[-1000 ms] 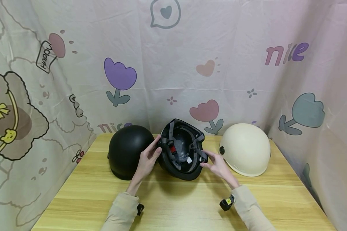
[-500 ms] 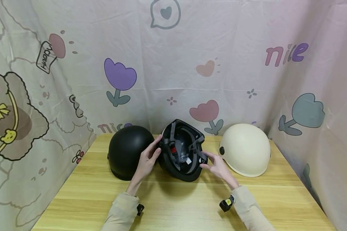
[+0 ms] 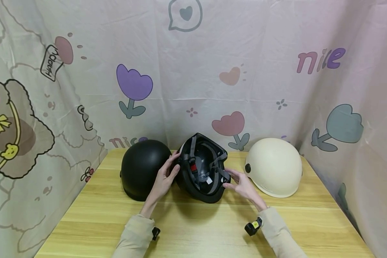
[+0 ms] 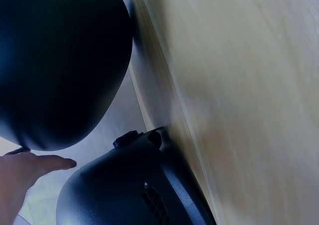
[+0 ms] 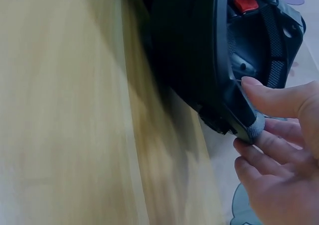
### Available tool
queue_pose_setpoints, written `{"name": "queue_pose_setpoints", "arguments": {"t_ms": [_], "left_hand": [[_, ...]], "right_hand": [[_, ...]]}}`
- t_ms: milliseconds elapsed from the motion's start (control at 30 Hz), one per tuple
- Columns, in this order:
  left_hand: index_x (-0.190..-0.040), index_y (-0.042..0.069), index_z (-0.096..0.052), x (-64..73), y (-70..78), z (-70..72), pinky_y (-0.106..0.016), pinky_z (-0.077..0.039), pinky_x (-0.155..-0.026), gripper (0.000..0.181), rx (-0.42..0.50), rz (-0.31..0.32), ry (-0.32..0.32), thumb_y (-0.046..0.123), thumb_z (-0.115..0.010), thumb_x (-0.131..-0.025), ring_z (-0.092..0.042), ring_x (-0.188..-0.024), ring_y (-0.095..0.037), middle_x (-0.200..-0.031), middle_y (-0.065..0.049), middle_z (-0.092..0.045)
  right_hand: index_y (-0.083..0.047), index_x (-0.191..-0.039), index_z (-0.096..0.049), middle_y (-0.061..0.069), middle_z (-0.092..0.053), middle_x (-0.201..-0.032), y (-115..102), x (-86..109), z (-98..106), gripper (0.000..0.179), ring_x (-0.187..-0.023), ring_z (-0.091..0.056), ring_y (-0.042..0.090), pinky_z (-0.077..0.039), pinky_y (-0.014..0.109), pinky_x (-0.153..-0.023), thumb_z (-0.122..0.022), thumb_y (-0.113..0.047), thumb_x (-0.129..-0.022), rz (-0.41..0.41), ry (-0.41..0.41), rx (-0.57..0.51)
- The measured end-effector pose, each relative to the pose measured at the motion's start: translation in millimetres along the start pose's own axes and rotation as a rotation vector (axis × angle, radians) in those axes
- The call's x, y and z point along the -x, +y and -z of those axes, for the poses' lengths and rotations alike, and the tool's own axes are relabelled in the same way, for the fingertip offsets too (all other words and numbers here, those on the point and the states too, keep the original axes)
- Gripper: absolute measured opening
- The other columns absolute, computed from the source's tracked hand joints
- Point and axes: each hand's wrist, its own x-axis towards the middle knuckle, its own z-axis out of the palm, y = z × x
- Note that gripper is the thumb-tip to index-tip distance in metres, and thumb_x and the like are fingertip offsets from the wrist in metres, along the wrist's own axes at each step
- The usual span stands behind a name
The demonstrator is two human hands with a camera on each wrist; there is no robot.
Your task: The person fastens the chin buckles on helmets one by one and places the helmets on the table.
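In the head view a black helmet [image 3: 193, 182] rests tilted on the table, its hollow facing me. Grey straps, a red buckle [image 3: 193, 167] and padding show inside. My left hand [image 3: 162, 178] holds its left side with fingers and thumb. In the left wrist view a finger of that hand [image 4: 35, 168] stretches between two dark domes. On the helmet's right side, my right hand [image 3: 243, 183] grips the rim; the right wrist view has the thumb [image 5: 271, 96] at the inner edge and the fingers outside. My left palm is mostly hidden in the left wrist view.
Another black helmet [image 3: 146, 170] stands dome up close beside my left hand. A cream helmet [image 3: 274, 166] stands dome up to the right of my right hand. All are on a wooden table [image 3: 196, 229] with a printed curtain [image 3: 193, 86] behind.
The middle helmet has turned slightly, with its right edge shifting a little to the left. Both hands stay on it in nearly the same places. The other helmets have not moved.
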Motion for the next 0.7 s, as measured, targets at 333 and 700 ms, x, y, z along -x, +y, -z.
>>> {"name": "queue_pose_setpoints", "arguments": {"t_ms": [333, 700], "left_hand": [[-0.155, 0.008, -0.039, -0.7, -1.9, 1.9, -0.027, -0.026, -0.124, 0.051, -0.012, 0.033, -0.051, 0.006, -0.050, -0.105, -0.023, -0.155, -0.033, -0.166, -0.014, -0.027], [-0.157, 0.019, -0.037, -0.7, -0.7, 2.6, -0.059, -0.028, -0.119, 0.053, -0.051, 0.085, -0.073, 0.013, -0.051, -0.106, -0.022, -0.156, -0.032, -0.169, -0.012, -0.022]], "right_hand": [[0.007, -0.148, -0.042, 0.028, -0.046, -0.152, -2.8, 1.9, 1.8, 0.068, -0.143, -0.038, 0.050, -0.028, 0.061, -0.119, -0.074, -0.015, -0.091, -0.026, -0.064, -0.028], [0.006, -0.153, -0.033, 0.026, -0.036, -0.159, -5.4, 1.6, -1.4, 0.078, -0.150, -0.028, 0.046, -0.019, 0.063, -0.122, -0.074, -0.015, -0.090, -0.078, -0.119, -0.112]]}}
